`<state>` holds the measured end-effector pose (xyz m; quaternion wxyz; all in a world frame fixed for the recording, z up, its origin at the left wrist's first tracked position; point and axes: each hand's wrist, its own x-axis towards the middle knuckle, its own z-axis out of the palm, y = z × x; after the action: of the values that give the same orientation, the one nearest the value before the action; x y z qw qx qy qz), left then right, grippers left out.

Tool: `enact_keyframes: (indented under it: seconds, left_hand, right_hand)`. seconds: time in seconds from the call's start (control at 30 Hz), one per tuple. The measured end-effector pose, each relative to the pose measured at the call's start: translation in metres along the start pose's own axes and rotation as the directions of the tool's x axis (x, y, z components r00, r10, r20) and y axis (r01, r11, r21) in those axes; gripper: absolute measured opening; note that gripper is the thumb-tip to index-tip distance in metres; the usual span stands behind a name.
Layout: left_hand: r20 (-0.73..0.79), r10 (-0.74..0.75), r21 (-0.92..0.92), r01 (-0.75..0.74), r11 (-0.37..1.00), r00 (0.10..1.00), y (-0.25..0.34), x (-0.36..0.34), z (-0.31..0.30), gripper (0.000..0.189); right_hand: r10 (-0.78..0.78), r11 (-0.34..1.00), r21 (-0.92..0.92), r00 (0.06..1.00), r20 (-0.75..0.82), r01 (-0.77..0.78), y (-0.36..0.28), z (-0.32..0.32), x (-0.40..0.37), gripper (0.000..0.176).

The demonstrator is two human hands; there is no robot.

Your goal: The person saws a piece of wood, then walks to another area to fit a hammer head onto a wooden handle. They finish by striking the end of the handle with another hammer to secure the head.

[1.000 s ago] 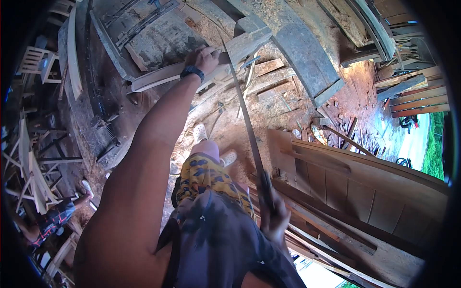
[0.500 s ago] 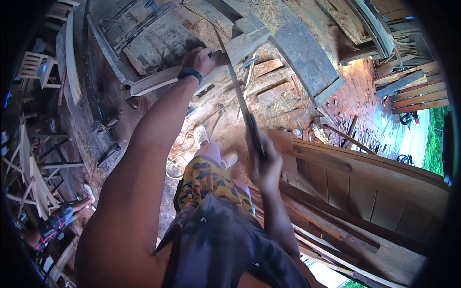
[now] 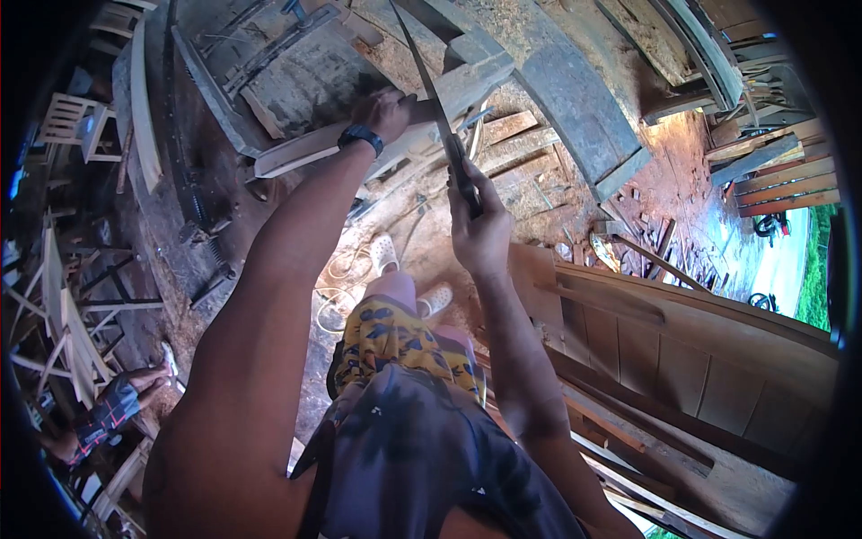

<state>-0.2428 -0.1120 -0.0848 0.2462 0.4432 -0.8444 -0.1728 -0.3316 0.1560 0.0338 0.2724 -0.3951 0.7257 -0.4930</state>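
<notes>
Sawdust-strewn workshop floor (image 3: 442, 253): left fingers (image 3: 395, 101) clamp the plank (image 3: 296, 151), right fingers (image 3: 469, 205) grip the saw (image 3: 420, 65).

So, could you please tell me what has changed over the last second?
The right hand pushed the saw forward, away from the body, so its blade reaches further past the plank. Nothing was taken up or let go. The left hand stayed clamped on the plank, which kept its place.

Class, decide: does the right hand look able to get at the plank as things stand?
Probably not: the right hand sits near the plank with nothing between, but its grip is full with the saw.
</notes>
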Motion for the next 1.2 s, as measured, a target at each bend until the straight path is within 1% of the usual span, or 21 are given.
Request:
enact_keyframes:
  seconds: [0.03, 0.07, 0.1, 0.13, 0.2, 0.27, 0.3, 0.33, 0.4, 0.53, 0.6, 0.67, 0.73, 0.77, 0.8, 0.87, 0.9, 0.93, 1.03, 1.1, 1.2]
  left_hand:
    - [0.139, -0.198, 0.023, 0.197, 0.980, 0.970, 0.004, 0.006, -0.013, 0.035]
    - [0.140, -0.192, 0.026, 0.190, 0.981, 0.971, -0.008, 0.011, -0.012, 0.035]
    - [0.150, -0.215, -0.385, 0.257, 0.886, 0.965, -0.023, 0.015, -0.012, 0.035]
    - [0.161, -0.232, -0.727, 0.275, 0.629, 0.959, -0.036, 0.023, -0.015, 0.036]
    - [0.174, -0.209, -0.701, 0.270, 0.660, 0.962, -0.026, 0.021, -0.042, 0.040]
    - [0.294, -0.069, -0.258, 0.149, 0.955, 0.953, 0.003, 0.012, -0.054, 0.051]
    - [0.415, -0.017, -0.162, 0.092, 0.982, 0.910, 0.009, 0.013, -0.046, 0.063]
    - [0.356, 0.066, 0.046, -0.088, 0.995, 0.932, 0.023, 0.001, -0.043, 0.062]
    - [0.343, 0.092, 0.108, -0.136, 0.985, 0.935, 0.033, -0.005, -0.042, 0.057]
    - [0.321, 0.034, 0.165, -0.091, 0.982, 0.947, 0.036, -0.007, -0.028, 0.053]
    - [0.337, 0.047, 0.250, -0.138, 0.958, 0.940, 0.045, -0.010, -0.026, 0.051]
    - [0.375, 0.065, 0.277, -0.179, 0.944, 0.925, 0.049, -0.007, -0.020, 0.053]
    - [0.275, 0.040, 0.300, -0.126, 0.945, 0.961, 0.052, -0.006, -0.013, 0.053]
    - [0.301, 0.036, 0.300, -0.130, 0.945, 0.953, 0.052, -0.006, -0.012, 0.057]
    - [0.309, 0.037, 0.301, -0.135, 0.944, 0.950, 0.051, -0.007, -0.011, 0.057]
    - [0.307, 0.072, 0.361, -0.186, 0.914, 0.949, 0.050, -0.007, -0.010, 0.054]
    - [0.303, 0.075, 0.363, -0.188, 0.912, 0.950, 0.051, -0.005, -0.010, 0.054]
    - [0.347, 0.080, 0.375, -0.216, 0.901, 0.935, 0.055, -0.004, -0.015, 0.051]
    - [0.368, 0.052, 0.386, -0.203, 0.900, 0.928, 0.056, -0.008, -0.013, 0.045]
    - [0.370, 0.047, 0.369, -0.193, 0.909, 0.928, 0.052, -0.007, -0.010, 0.043]
    - [0.384, 0.039, 0.366, -0.191, 0.911, 0.923, 0.050, -0.005, -0.008, 0.047]
  right_hand:
    - [-0.007, 1.000, 0.007, 1.000, 0.000, 0.007, -0.001, 0.001, 0.002, 0.041]
    - [0.002, 0.994, 0.113, 0.999, 0.036, -0.006, 0.001, -0.001, 0.001, 0.046]
    - [0.014, 0.976, 0.215, 0.997, 0.070, -0.029, 0.003, -0.004, -0.003, 0.052]
    - [0.010, 0.976, 0.217, 0.998, 0.061, -0.023, 0.006, -0.006, -0.001, 0.052]
    - [0.030, 0.936, 0.345, 0.990, 0.137, -0.076, 0.012, -0.008, 0.001, 0.059]
    - [0.017, 0.914, 0.398, 0.990, 0.138, -0.071, 0.012, -0.004, 0.004, 0.059]
    - [0.015, 0.890, 0.449, 0.990, 0.138, -0.076, 0.012, -0.002, 0.004, 0.060]
    - [0.017, 0.888, 0.453, 0.991, 0.132, -0.076, 0.008, -0.003, 0.004, 0.060]
    - [0.051, 0.948, 0.301, 0.985, 0.167, -0.100, -0.003, -0.009, 0.006, 0.063]
    - [0.011, 0.915, 0.398, 0.990, 0.140, -0.067, -0.002, -0.011, 0.005, 0.068]
    - [0.175, 0.903, 0.335, 0.942, 0.287, -0.270, -0.035, -0.025, 0.006, 0.075]
    - [0.117, 0.902, 0.380, 0.963, 0.241, -0.204, -0.047, -0.025, 0.008, 0.081]
    - [0.080, 0.936, 0.320, 0.974, 0.210, -0.146, -0.049, -0.027, 0.010, 0.084]
    - [0.003, 0.960, 0.278, 0.991, 0.133, -0.040, -0.040, -0.024, 0.012, 0.084]
    - [0.010, 0.958, 0.282, 0.992, 0.129, -0.047, -0.037, -0.025, 0.011, 0.084]
    - [0.158, 0.976, 0.118, 0.971, 0.182, -0.181, -0.035, -0.028, 0.010, 0.079]
    - [0.147, 0.985, 0.061, 0.972, 0.182, -0.160, -0.029, -0.027, 0.005, 0.075]
    - [0.017, 1.000, 0.012, 0.994, 0.108, -0.018, -0.024, -0.020, 0.001, 0.072]
    - [0.059, 0.998, -0.025, 0.993, 0.102, -0.057, -0.011, -0.018, -0.011, 0.068]
    - [0.192, 0.978, 0.060, 0.972, 0.133, -0.201, -0.008, -0.022, -0.021, 0.061]
    - [0.104, 0.995, 0.000, 0.991, 0.082, -0.104, -0.011, -0.054, -0.088, 0.059]
